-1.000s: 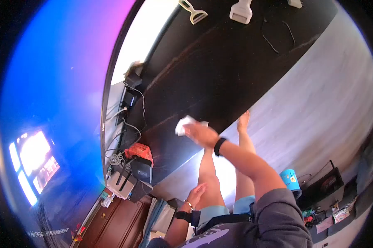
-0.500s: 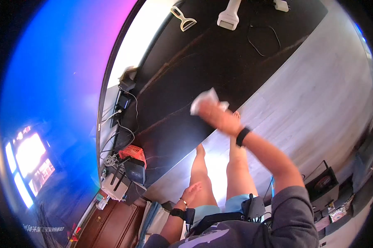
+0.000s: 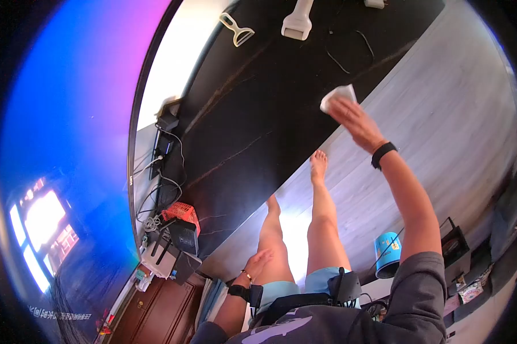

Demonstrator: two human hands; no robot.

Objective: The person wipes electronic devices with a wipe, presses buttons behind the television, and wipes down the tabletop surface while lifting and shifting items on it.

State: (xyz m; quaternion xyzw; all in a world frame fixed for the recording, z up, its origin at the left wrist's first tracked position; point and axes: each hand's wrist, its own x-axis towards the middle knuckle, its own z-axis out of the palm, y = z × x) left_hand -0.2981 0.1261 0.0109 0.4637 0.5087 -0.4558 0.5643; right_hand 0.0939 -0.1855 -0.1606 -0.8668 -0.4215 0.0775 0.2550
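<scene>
My right hand (image 3: 359, 125), with a black band on the wrist, holds a folded white cloth (image 3: 340, 96), perhaps a tissue. The cloth is over the front edge of the black marbled tabletop (image 3: 253, 129); whether it touches the surface I cannot tell. My left hand (image 3: 259, 262) hangs low by my thigh, fingers loosely apart and nothing in them. Farther along the top lie a pale peeler (image 3: 235, 30), a white handheld device with a roller head (image 3: 297, 24) and a thin black cable (image 3: 350, 54).
A large lit screen (image 3: 75, 132) stands along the left. Near it are a power strip with cables (image 3: 165, 146), a red basket (image 3: 182, 212), a black box (image 3: 184, 236) and a white router (image 3: 158, 258). A blue bin (image 3: 388, 252) stands on the floor at right.
My right hand has swept the white cloth to the right and farther away, toward the tabletop's front edge. The view has shifted slightly, and the blue bin now shows. My left hand stays low.
</scene>
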